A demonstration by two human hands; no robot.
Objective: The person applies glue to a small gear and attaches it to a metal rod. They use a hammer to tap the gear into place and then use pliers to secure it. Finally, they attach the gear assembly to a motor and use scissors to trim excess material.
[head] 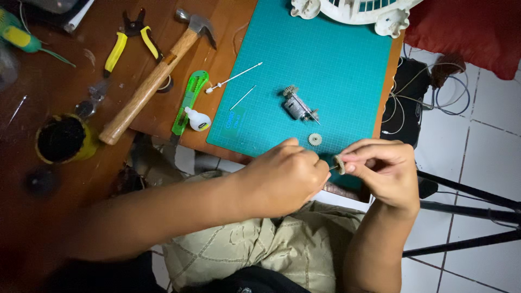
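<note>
My right hand (382, 172) pinches a small pale gear (340, 164) between thumb and fingertips at the near edge of the teal cutting mat (325, 59). My left hand (286, 176) is closed around a thin pin or tool whose tip meets the gear; the tool itself is mostly hidden. On the mat just beyond my hands lie a second small gear (315, 139) and a small metal motor (297, 104) with a shaft. Two thin white sticks (234, 77) lie near the mat's left side.
On the wooden table left of the mat lie a wooden-handled hammer (149, 81), a green utility knife (189, 100), a small white glue bottle (197, 119), yellow-handled pliers (130, 38) and a dark round cup (61, 139). A white plastic housing (353, 10) sits at the mat's far edge. Cables (434, 87) hang right.
</note>
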